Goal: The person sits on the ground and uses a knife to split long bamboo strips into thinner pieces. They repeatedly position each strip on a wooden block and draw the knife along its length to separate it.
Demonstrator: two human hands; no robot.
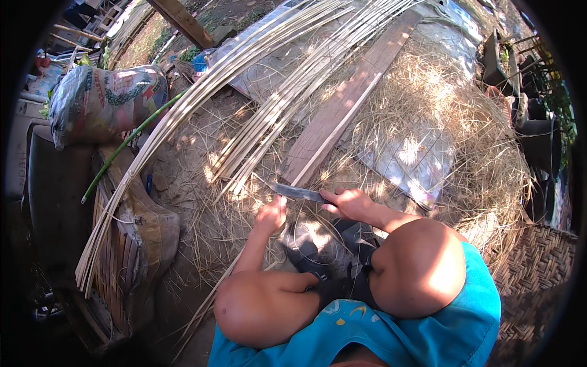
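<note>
In front of my knees, my right hand (350, 205) is closed around the handle of a knife (299, 192). Its grey blade points left, across to my left hand (270, 215). The fingers of that hand are pinched together just below the blade's tip; whatever they grip is too small to make out. Beyond the blade lies a long wooden plank (351, 101), with a pale split strip (342, 125) along its right edge. Left of the plank is a spread of thin bamboo strips (263, 131). Another long bundle of strips (156, 140), tied near its lower end, lies farther left.
Curly shavings (422, 85) cover the ground at right, partly over a plastic sheet (416, 159). A stuffed sack (110, 101) and a green stick (131, 139) are at left, above a worn wooden block (156, 226). A woven mat (538, 263) lies at lower right.
</note>
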